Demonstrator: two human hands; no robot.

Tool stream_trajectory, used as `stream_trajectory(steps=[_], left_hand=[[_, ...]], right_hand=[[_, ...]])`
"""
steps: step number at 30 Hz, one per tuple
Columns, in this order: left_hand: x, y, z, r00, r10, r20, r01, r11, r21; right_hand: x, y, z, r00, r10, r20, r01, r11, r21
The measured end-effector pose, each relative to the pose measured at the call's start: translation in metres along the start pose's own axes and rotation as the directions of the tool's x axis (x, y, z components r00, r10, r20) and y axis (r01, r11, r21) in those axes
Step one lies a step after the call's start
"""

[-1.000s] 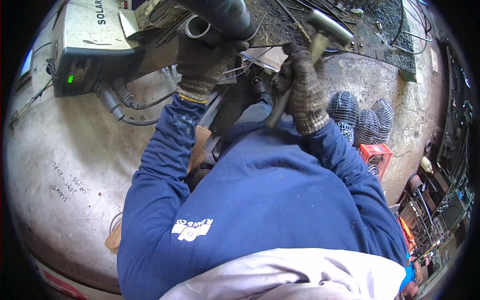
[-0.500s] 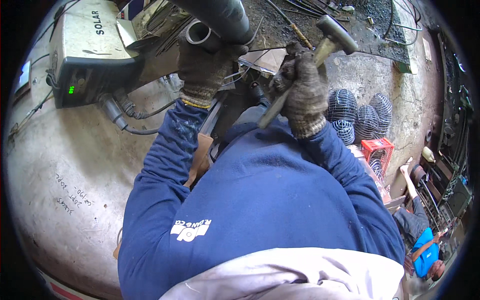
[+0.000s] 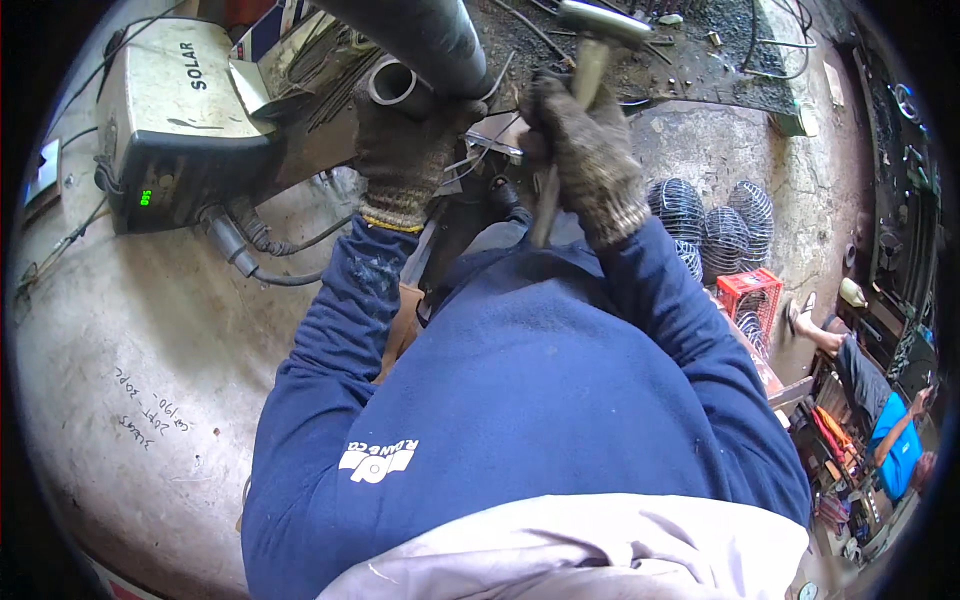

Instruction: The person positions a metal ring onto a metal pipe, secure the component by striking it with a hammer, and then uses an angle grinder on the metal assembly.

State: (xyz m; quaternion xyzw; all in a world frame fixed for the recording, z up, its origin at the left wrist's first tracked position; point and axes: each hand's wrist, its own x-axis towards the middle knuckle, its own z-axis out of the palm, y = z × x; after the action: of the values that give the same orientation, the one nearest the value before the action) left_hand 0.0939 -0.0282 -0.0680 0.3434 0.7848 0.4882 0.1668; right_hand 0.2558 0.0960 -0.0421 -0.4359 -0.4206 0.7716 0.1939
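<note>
My left hand, in a dirty knit glove, is closed around a short open-ended metal pipe. The pipe's round mouth faces up beside a thick dark cylinder, which comes in from the top and has its lower end by my fingers. A thin bent metal rod rises next to that cylinder's end. My gloved right hand grips a hammer by its wooden handle. The hammer head is up over the workbench, and the handle's lower end points toward my body.
Left stands a pale boxy machine with a green display and a thick cable. The dark, gritty workbench holds rods and scraps. Several wire cages and a red crate lie right. Another person sits at far right.
The hammer in my right hand has moved up and a little left, its handle now steeper. My left hand stays on the pipe. The person at right has shifted.
</note>
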Motion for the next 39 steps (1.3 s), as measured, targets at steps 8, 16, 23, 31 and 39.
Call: stream_trajectory(steps=[8,16,23,31,39], left_hand=[[-0.005,-0.002,0.009,0.995,0.042,-0.089,-0.052,0.991,-0.120],[-0.051,0.004,0.020,0.946,-0.319,0.060,0.325,0.923,-0.205],[-0.039,0.017,0.030,0.838,-0.466,0.285,0.462,0.325,-0.825],[-0.039,0.019,0.028,0.839,-0.389,0.382,0.525,0.391,-0.756],[-0.041,0.017,0.029,0.889,-0.346,0.300,0.449,0.525,-0.723]], right_hand=[[0.043,0.007,0.020,1.000,-0.020,0.012,0.023,0.847,-0.531],[0.051,0.001,0.017,0.989,-0.111,0.101,0.147,0.857,-0.493],[0.057,-0.003,0.013,0.975,-0.157,0.160,0.201,0.926,-0.319],[0.058,0.001,0.007,0.966,-0.179,0.187,0.232,0.917,-0.323],[0.058,-0.008,0.009,0.990,-0.073,0.122,0.121,0.881,-0.457]])
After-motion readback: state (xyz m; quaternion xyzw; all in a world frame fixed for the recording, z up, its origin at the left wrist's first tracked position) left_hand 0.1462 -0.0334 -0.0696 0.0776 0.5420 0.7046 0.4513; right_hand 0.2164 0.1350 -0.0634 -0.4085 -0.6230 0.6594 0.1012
